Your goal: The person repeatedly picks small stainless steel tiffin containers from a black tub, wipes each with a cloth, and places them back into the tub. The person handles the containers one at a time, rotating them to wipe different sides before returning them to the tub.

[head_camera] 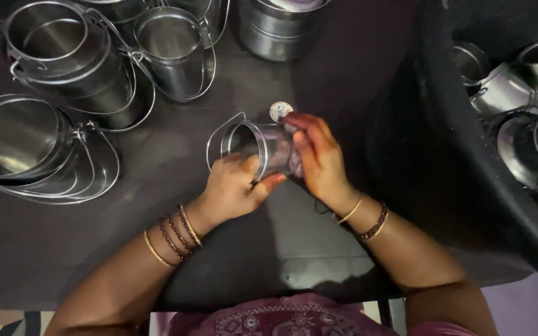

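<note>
My left hand [235, 186] grips a small shiny steel pail [263, 146] lying on its side, mouth to the left, its wire handle [216, 140] swung out. My right hand [316, 155] presses against the pail's base end, fingers curled over it. A small round sticker [281, 110] shows just above my right fingertips; I cannot tell whether it is on the pail or on the table. Both wrists wear bangles.
Larger steel pails [63, 56] with wire handles crowd the table's far left, with one more pail [175, 46] and a steel container [275, 28] behind. A dark tub [443, 162] at the right holds several small steel pails [512, 93]. The dark tabletop [250, 249] lies under my arms.
</note>
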